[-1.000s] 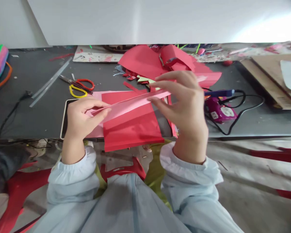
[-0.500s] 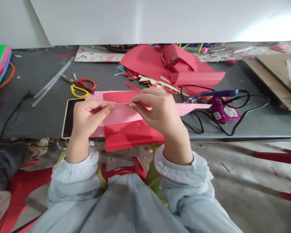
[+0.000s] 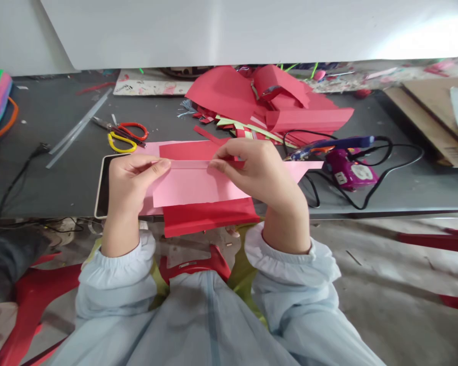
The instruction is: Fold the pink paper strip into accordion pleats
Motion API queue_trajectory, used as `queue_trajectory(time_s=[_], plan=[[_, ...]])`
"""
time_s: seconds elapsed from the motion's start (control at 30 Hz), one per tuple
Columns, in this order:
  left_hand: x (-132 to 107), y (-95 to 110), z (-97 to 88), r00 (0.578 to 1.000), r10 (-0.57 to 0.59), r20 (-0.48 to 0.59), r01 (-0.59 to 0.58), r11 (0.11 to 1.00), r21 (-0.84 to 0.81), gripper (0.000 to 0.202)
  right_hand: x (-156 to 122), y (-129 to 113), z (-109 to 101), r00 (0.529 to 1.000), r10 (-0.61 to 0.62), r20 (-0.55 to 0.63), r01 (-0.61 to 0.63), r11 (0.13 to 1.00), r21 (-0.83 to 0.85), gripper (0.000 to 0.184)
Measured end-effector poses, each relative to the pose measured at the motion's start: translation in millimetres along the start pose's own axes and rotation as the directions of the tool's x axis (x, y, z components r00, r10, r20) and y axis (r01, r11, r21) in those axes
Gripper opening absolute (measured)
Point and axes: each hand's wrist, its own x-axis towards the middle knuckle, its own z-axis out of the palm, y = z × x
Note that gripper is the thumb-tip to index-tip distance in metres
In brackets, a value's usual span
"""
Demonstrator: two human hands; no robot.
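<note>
A sheet of pink paper point(image 3: 198, 185) is held up between my two hands, with a narrow folded strip along its top edge. My left hand point(image 3: 132, 180) pinches that edge near the left end, thumb on the near side. Further right, my right hand point(image 3: 254, 170) grips the same edge between thumb and fingers. The strip reaches out past my right hand. Beneath the sheet lie red paper point(image 3: 209, 217), hanging over the table's front edge, and more pink paper. A phone point(image 3: 104, 188) lies partly behind my left hand.
Scissors point(image 3: 127, 137) with red and yellow handles lie at the back left, near clear glue sticks point(image 3: 78, 129). Red paper scraps point(image 3: 229, 94) are heaped at the back. A blue-handled tool point(image 3: 339, 146), a purple box point(image 3: 349, 173) and black cables sit right; cardboard point(image 3: 423, 127) lies beyond.
The pink sheet has tilted, so more of its face shows and it covers more of the red paper. My hands have moved slightly apart along the folded edge.
</note>
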Motion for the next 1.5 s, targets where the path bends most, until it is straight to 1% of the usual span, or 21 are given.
queue_trajectory(time_s=[0.23,0.3,0.43,0.5,0.6,0.77,0.97,1.1,1.23,1.4,1.5], plan=[[3.1,-0.2,-5.9,1.000,-0.004,-0.013,0.003,0.998,-0.058,0.011,-1.5,3.7,-6.9,1.000,0.021,-0.002,-0.021,1.000,-0.023,0.019],[4.1,1.3,-8.7,1.000,0.026,-0.018,-0.027,0.998,-0.050,0.011,-1.9,4.8,-8.4,1.000,0.009,-0.003,-0.009,1.000,-0.023,0.019],[5.7,3.4,-16.3,0.989,0.136,-0.057,-0.136,0.991,0.009,0.011,-2.5,7.3,-11.4,1.000,-0.019,-0.001,0.019,0.999,-0.031,0.017],[7.2,2.4,-21.0,0.982,0.183,-0.045,-0.181,0.982,0.046,0.010,-2.7,8.4,-12.7,1.000,-0.025,0.003,0.025,0.999,-0.044,0.015],[10.4,-2.1,-27.7,0.978,0.209,-0.013,-0.208,0.975,0.078,0.012,-3.1,10.1,-13.5,0.999,-0.029,0.014,0.030,0.998,-0.058,0.013],[15.4,-9.9,-36.0,0.979,0.197,-0.056,-0.190,0.976,0.102,0.012,-4.1,13.2,-11.9,0.999,-0.037,0.030,0.039,0.997,-0.070,0.012],[18.7,-6.5,-46.3,0.978,0.189,-0.092,-0.174,0.972,0.156,0.011,-4.2,16.0,-11.3,0.998,-0.005,0.061,0.011,0.996,-0.094,0.011],[20.4,-5.6,-51.9,0.977,0.181,-0.113,-0.164,0.977,0.138,0.013,-3.6,18.1,-12.5,0.996,0.013,0.086,-0.007,0.997,-0.080,0.010],[23.1,-10.7,-57.1,0.970,0.170,-0.173,-0.153,0.982,0.108,0.017,-3.5,20.6,-14.3,0.994,0.033,0.107,-0.027,0.998,-0.055,0.009],[26.2,-16.3,-63.8,0.975,0.144,-0.168,-0.128,0.986,0.106,0.016,-4.3,22.3,-16.6,0.991,0.036,0.128,-0.030,0.998,-0.056,0.007],[27.5,-17.2,-66.1,0.968,0.152,-0.201,-0.132,0.985,0.108,0.017,-4.6,22.6,-17.4,0.989,0.049,0.138,-0.042,0.998,-0.056,0.007]])
